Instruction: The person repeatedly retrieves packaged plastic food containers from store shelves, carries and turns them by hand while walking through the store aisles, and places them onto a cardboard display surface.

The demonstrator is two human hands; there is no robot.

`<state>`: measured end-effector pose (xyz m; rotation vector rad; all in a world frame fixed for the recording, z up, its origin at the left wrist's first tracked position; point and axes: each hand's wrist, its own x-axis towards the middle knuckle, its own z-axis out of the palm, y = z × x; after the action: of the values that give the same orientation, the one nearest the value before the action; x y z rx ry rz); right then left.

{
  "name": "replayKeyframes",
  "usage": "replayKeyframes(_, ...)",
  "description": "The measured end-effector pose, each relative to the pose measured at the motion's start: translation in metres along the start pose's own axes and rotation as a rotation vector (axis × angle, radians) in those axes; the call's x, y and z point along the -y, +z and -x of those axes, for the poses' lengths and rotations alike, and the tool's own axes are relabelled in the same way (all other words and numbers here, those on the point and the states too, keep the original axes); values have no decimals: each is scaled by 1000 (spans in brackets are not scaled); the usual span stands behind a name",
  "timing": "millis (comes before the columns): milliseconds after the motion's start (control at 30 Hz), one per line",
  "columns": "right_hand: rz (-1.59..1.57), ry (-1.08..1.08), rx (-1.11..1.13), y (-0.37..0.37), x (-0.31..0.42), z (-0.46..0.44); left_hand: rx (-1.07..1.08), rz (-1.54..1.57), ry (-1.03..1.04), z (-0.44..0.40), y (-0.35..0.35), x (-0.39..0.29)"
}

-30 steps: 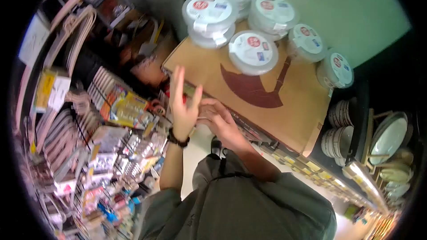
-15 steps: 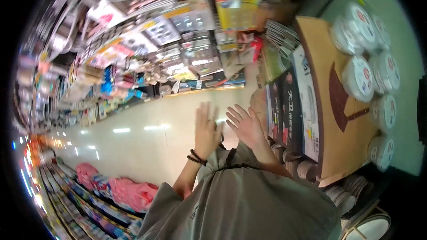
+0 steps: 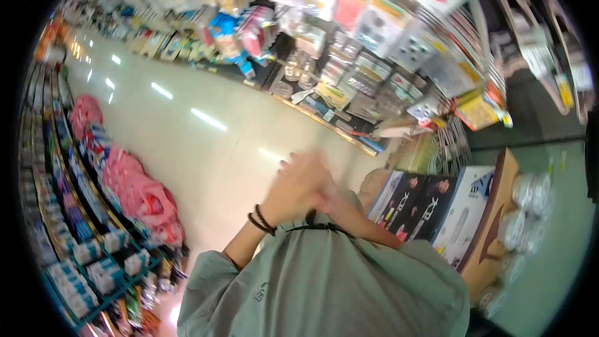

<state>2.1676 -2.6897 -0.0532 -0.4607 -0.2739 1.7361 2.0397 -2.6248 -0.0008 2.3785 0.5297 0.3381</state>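
Note:
In front of my waist my two hands are pressed together, the left one over the right. My left hand (image 3: pixel 294 190), with a dark beaded bracelet (image 3: pixel 261 219) at its wrist, is smeared by motion. My right hand (image 3: pixel 326 198) is mostly covered by it; a few fingertips show past the left hand's far edge. No object shows in either hand, though the space between the palms is hidden. Both hands are above the pale tiled floor (image 3: pixel 215 168), close to my grey-green shirt (image 3: pixel 337 281).
A rack of hanging packaged goods (image 3: pixel 368 31) runs along the far side. To my right are black boxes (image 3: pixel 418 206), a brown carton (image 3: pixel 490 237) and round clear tubs (image 3: pixel 511 231). Pink fabric (image 3: pixel 134 181) lies by the low shelves (image 3: pixel 68 193) on the left.
My hands were apart with fingers spread; now they are together. The view has turned right, so the shelf goods and boxes sit at a different angle.

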Motion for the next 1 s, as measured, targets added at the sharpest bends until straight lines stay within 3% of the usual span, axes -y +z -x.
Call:
replayKeyframes(133, -70, 163, -77, 46, -41, -61, -27, -23, -9, 39, -57, 56)
replayKeyframes(200, -25, 311, 25, 88, -26, -87, -378, -356, -218, 76, -75, 140)
replayKeyframes(267, -109, 455, 127, 113, -9, -112, -462, -555, -583, 121, -94, 194)
replayKeyframes(367, 151, 408, -22, 92, -43, -164, -898, -186, -548, 98, -128, 147)
replayKeyframes(400, 196, 467, -77, 80, -55, -183, -876, -178, -373, 90, -128, 136)
replayKeyframes(433, 25, 528, 76, 69, -67, -201, -691, -202, -174, 87, -125, 141)
replayKeyframes(467, -149, 584, 232, 59, -78, -220, -651, -221, -155, 82, -128, 150)
replayKeyframes(500, -92, 555, 270, 63, -85, -236, -611, -238, -135, 74, -138, 155)
replayKeyframes(567, 22, 492, 340, 73, -99, -268, -671, -3, -269, 68, -130, 226)
replayKeyframes(633, 303, 633, 105, 100, -84, -323, -795, -206, -495, 111, -131, 336)
replayKeyframes(667, 189, 663, 61, 132, -66, -351, -861, -213, -742, 127, -144, 365)
replayKeyframes(733, 116, 672, 95, 144, -57, -407, -959, -281, -975, 149, -191, 386)
replayKeyframes(800, 199, 633, 71, 148, -62, -459, -1006, -156, -986, 166, -230, 406)
replayKeyframes(933, 262, 830, -21, 140, -96, -557, -1075, -177, -960, 176, -274, 411)
replayKeyframes(1000, 299, 883, 24, 150, -112, -600, -1215, -98, -998, 167, -282, 423)
